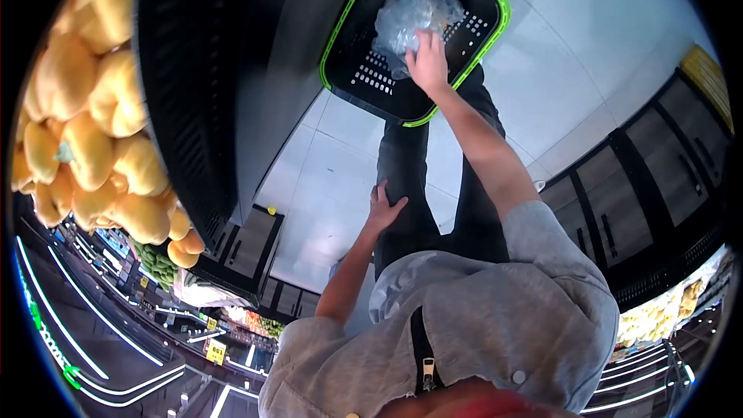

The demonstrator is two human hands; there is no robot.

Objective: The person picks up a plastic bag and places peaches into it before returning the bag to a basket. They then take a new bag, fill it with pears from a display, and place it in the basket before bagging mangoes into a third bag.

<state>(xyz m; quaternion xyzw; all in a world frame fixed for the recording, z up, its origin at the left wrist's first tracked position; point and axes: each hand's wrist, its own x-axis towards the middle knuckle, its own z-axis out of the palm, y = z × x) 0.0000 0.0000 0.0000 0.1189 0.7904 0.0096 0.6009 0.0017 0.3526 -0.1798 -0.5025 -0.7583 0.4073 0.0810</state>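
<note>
Plastic bag (pixel 409 11) already placed in basket (pixel 506 11)

It is touched by right hand (pixel 429 68), grip unclear; left hand (pixel 381 214) is laid open on thigh (pixel 412 220).

open: floor tiles (pixel 573 54) right of the shopping basket (pixel 507 11) | tight: floor strip between trouser legs (pixel 402 162) | blocked: display stand (pixel 275 54) at left (yellow bell peppers (pixel 89 147) heaped beyond), raised basket rim
</note>
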